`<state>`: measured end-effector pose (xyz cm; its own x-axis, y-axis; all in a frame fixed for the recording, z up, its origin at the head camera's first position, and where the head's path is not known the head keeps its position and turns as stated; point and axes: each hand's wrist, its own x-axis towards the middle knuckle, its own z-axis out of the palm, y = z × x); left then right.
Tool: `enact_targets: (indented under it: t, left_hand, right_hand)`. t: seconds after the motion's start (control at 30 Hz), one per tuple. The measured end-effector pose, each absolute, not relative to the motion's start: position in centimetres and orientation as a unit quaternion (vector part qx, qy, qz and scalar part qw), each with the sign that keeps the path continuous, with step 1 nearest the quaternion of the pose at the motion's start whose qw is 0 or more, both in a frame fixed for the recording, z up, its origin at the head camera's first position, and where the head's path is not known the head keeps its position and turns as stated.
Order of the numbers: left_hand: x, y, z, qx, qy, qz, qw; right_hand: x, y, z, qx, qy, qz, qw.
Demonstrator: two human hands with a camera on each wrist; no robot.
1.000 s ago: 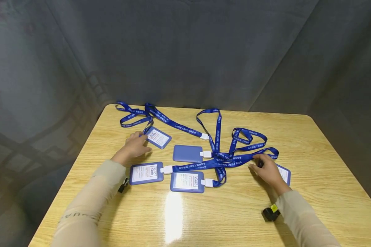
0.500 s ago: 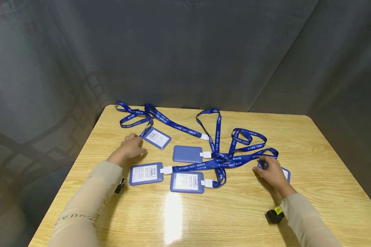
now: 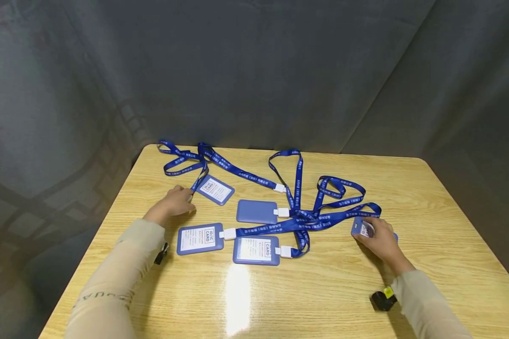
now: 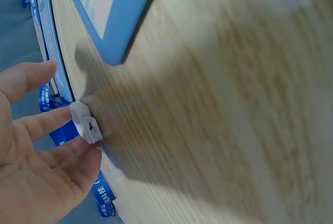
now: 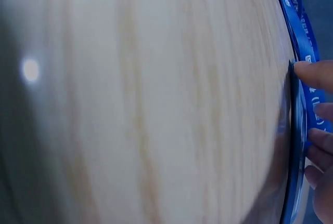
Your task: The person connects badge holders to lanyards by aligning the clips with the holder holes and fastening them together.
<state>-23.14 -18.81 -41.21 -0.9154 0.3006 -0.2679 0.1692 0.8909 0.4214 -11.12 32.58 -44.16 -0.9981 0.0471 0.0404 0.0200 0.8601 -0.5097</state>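
Left hand (image 3: 174, 204) is pinching clip (image 4: 85, 122), probably steadying strap (image 4: 64, 132); right hand (image 3: 381, 239) is pinching card (image 3: 359, 227), probably keeping it from sliding.

Rear-left card holder (image 3: 216, 190) and front-left card holder (image 3: 201, 238): "ID/IC CARD". Front-middle card holder (image 3: 256, 250): "CARD". Blue lanyards (image 3: 265, 229): white Chinese characters, including "科技". Left sleeve (image 3: 103, 303): dark letters, partly illegible.
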Motion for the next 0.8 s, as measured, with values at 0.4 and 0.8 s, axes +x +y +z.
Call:
enact_targets:
  t: [0.4,0.8]
  left_hand:
    - [-22.83,-18.78,-41.11,0.165,0.956,0.164,0.178]
    - [-22.60,-18.79,-41.66,0.194,0.946,0.186,0.183]
  right_hand:
    - [-11.04,33.13,-44.06,-0.009,-0.967,0.255,0.002]
    - [-11.04,33.15,-43.80,-0.012,-0.970,0.242,-0.016]
